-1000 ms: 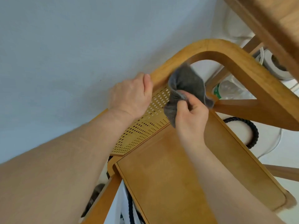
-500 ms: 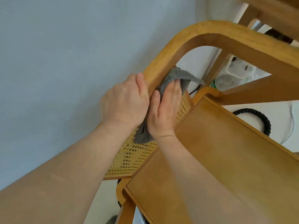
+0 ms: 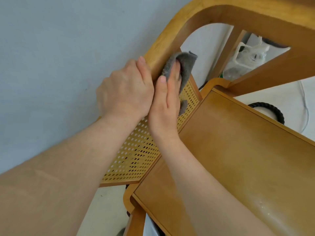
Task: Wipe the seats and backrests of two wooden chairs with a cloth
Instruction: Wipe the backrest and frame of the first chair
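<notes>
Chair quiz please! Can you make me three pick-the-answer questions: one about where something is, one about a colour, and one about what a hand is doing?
1. Where is the cloth?
A. on the seat
B. against the backrest
C. on the floor

2. What colour is the cloth?
A. grey
B. red
C. yellow

3. What is the right hand doing?
A. hanging idle
B. pointing at the wall
C. pressing the cloth with straight fingers

Answers: B, the right hand pins it to the backrest; A, it is plainly dark grey; C, the flat fingers lie on the cloth.
</notes>
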`<state>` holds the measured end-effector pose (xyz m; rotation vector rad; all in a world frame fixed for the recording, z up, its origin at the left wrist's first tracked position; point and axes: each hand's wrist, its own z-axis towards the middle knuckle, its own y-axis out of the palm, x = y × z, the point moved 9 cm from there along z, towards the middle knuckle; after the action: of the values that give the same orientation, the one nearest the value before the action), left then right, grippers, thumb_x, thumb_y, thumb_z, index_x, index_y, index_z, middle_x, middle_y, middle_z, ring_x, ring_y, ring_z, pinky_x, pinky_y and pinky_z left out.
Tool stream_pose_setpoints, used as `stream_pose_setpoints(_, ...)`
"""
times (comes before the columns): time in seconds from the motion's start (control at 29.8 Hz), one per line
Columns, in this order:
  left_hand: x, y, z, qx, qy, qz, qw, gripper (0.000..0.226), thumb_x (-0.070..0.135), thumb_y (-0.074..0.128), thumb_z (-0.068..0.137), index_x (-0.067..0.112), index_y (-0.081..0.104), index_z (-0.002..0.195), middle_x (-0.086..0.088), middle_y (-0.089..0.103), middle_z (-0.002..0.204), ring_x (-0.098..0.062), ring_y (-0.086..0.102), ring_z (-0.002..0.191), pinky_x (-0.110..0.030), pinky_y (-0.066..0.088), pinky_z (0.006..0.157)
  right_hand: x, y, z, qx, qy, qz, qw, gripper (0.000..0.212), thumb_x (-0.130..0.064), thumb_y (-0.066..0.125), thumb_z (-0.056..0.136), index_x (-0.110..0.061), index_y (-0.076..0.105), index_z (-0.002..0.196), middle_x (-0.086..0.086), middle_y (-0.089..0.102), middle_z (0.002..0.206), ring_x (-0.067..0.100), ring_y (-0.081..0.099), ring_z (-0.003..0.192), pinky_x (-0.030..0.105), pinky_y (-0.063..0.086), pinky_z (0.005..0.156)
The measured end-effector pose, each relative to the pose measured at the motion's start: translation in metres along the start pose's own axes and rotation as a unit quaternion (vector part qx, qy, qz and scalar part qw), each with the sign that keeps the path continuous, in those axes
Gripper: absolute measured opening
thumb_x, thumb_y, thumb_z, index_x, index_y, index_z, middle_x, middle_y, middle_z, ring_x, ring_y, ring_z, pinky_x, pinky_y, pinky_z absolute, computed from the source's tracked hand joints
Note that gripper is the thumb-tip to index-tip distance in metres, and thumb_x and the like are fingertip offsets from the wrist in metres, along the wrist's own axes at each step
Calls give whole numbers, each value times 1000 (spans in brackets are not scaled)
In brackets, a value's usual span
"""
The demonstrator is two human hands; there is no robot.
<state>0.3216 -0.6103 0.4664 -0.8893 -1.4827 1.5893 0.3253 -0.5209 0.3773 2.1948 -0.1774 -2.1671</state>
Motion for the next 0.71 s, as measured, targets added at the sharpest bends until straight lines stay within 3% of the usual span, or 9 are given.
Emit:
stream_pose_setpoints(0.07, 0, -1, 0, 3, -1, 1, 1000, 51, 40, 17, 101, 11, 59, 106, -23, 65, 101, -47, 57, 95, -45, 41, 74, 22, -10, 10, -16, -39, -122, 992, 53, -29, 30, 104, -13, 16, 153, -14, 15, 151, 12, 7, 148, 26, 2, 118)
stream_pose_setpoints(0.1, 1, -1, 0, 3, 0, 1, 1000, 51, 40, 17, 101, 11, 59, 106, -23, 64, 100, -47, 57, 94, -45, 39, 71, 48, -22, 17, 0, -5, -161, 987, 53, -30, 29, 104, -15, 16, 153, -12, 14, 155, 14, 8, 148, 27, 4, 117)
stream_pose_setpoints(0.2, 1, 2, 0, -1, 0, 0, 1000, 50, 40, 18, 101, 11, 58, 107, -23, 64, 99, -47, 57, 93, -40, 28, 66, 127, -65, 18, 99, 265, -134, 950, 52, -35, 23, 106, -21, 13, 155, -6, 11, 162, 14, 9, 149, 32, 8, 117)
stream_pose_setpoints(0.3, -1, 0, 2, 4, -4, 1, 1000, 50, 40, 18, 101, 12, 58, 106, -22, 65, 97, -46, 58, 90, -39, 26, 65, 128, -61, 16, 133, 345, -39, 928, 51, -34, 21, 106, -23, 10, 155, -8, 7, 163, 14, 8, 149, 36, 7, 121)
stream_pose_setpoints(0.4, -1, -2, 2, 6, -2, -1, 1000, 48, 39, 18, 101, 11, 58, 104, -23, 65, 95, -47, 58, 88, -40, 28, 64, 68, -33, 20, 61, 269, 3, 961, 51, -25, 26, 105, -22, 14, 155, -8, 11, 162, 11, 10, 148, 37, 10, 121)
stream_pose_setpoints(0.5, 0, -2, 1, 3, -3, -3, 1000, 47, 39, 19, 101, 11, 57, 103, -24, 65, 94, -47, 58, 87, -42, 32, 64, 2, -25, 33, 24, 86, -3, 996, 56, -15, 33, 93, -15, 35, 149, 1, 35, 155, 17, 32, 142, 36, 24, 119)
stream_pose_setpoints(0.57, 1, -2, 0, -3, -4, 0, 1000, 47, 39, 19, 101, 12, 57, 104, -23, 65, 92, -47, 58, 86, -40, 29, 63, -3, -33, 48, 30, 46, -34, 998, 55, -16, 32, 90, -15, 44, 144, 2, 48, 145, 20, 46, 131, 38, 34, 113)
stream_pose_setpoints(0.64, 1, -1, 1, -8, -3, 4, 1000, 47, 39, 19, 101, 13, 57, 104, -23, 64, 92, -46, 58, 86, -39, 27, 63, 11, -37, 68, 8, 44, -75, 996, 48, -16, 31, 91, -17, 54, 133, -3, 59, 127, 8, 51, 114, 27, 39, 100)
stream_pose_setpoints(0.71, -1, 0, 3, -12, -9, 3, 1000, 48, 39, 18, 101, 12, 58, 105, -25, 64, 94, -47, 58, 88, -40, 28, 64, 34, -39, 85, -17, 78, -89, 993, 33, -19, 31, 91, -29, 62, 97, -13, 60, 88, 6, 50, 82, 29, 40, 79)
